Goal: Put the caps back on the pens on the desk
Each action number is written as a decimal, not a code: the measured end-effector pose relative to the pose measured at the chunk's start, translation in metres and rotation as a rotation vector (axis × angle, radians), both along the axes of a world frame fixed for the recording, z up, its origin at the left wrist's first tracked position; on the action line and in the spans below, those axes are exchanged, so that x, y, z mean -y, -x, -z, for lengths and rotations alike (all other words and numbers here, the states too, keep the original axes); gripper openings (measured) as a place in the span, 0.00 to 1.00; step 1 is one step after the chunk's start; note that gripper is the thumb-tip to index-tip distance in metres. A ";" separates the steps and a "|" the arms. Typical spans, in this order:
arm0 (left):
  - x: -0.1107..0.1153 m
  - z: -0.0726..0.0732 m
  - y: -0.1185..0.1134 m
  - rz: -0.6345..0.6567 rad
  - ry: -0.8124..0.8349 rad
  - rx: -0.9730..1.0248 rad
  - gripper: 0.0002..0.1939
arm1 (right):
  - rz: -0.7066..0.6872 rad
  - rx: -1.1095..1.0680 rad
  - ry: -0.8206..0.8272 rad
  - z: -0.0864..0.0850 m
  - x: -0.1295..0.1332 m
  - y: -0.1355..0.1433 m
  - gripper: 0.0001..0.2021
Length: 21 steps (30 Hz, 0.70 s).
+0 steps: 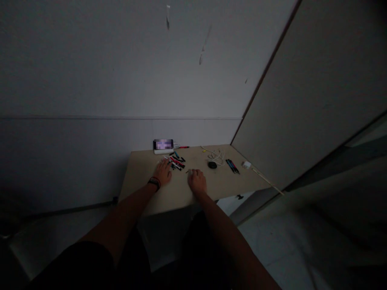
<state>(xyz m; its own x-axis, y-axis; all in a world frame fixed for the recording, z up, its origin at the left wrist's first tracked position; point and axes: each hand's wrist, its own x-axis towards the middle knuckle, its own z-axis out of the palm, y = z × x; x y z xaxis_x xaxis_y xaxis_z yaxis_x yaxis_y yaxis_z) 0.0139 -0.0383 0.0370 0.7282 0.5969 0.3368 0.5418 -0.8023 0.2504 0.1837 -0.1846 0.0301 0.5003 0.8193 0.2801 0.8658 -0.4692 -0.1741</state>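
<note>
My left hand (163, 172) lies on the tabletop with its fingers spread at the near left edge of a loose pile of pens (177, 162). To the right of the pile, my right hand (197, 181) rests on the table (178, 195) with its fingers curled together. A small dark tip shows by its fingers, too small to name. Several pens in black, red, white and blue make up the pile. Farther right, a small group of dark and blue pens (232, 166) lies side by side.
A lit phone (163, 144) leans at the back left on a white box (163, 152), with a red pen (184, 147) beside it. A white cable (217, 155), a round black object (212, 165) and a white charger (246, 164) lie to the right. Walls border the back and right.
</note>
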 end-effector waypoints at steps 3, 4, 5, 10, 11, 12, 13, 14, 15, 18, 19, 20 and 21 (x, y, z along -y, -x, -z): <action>0.001 0.005 0.000 0.017 -0.025 -0.040 0.28 | -0.093 0.017 -0.005 -0.005 0.003 0.005 0.15; 0.001 0.006 -0.001 0.020 -0.032 -0.046 0.27 | -0.128 0.022 -0.005 -0.006 0.004 0.007 0.15; 0.002 0.007 -0.001 0.023 -0.035 -0.045 0.27 | -0.161 0.026 -0.005 -0.007 0.004 0.009 0.16; 0.001 0.010 -0.009 0.072 -0.042 -0.041 0.26 | -0.247 0.033 0.018 -0.004 0.000 0.024 0.21; 0.000 0.011 -0.011 0.081 -0.043 -0.044 0.26 | -0.241 0.037 0.024 -0.002 -0.002 0.026 0.23; -0.002 0.012 -0.012 0.086 -0.043 -0.045 0.27 | -0.230 0.042 0.029 -0.001 -0.005 0.028 0.25; -0.003 0.014 -0.014 0.089 -0.043 -0.044 0.27 | -0.216 0.046 0.034 0.001 -0.008 0.029 0.27; -0.004 0.015 -0.015 0.090 -0.043 -0.042 0.27 | -0.207 0.048 0.040 0.002 -0.011 0.030 0.28; -0.006 0.017 -0.016 0.091 -0.044 -0.041 0.27 | -0.207 0.048 0.048 0.003 -0.015 0.031 0.28; -0.010 0.020 -0.019 0.097 -0.052 -0.035 0.27 | -0.233 0.040 0.055 0.006 -0.029 0.031 0.26; -0.011 0.020 -0.020 0.099 -0.056 -0.033 0.27 | -0.243 0.037 0.047 0.006 -0.033 0.031 0.25; -0.012 0.020 -0.021 0.101 -0.060 -0.031 0.27 | -0.250 0.034 0.035 0.007 -0.037 0.031 0.24; -0.013 0.020 -0.022 0.102 -0.063 -0.028 0.28 | -0.253 0.032 0.021 0.008 -0.041 0.031 0.23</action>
<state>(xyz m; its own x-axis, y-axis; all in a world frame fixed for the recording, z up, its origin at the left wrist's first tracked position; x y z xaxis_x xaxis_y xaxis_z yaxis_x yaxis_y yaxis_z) 0.0355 -0.0252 0.0173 0.7937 0.4977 0.3498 0.4630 -0.8672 0.1832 0.1531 -0.1436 0.0224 0.2693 0.9231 0.2745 0.9612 -0.2396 -0.1370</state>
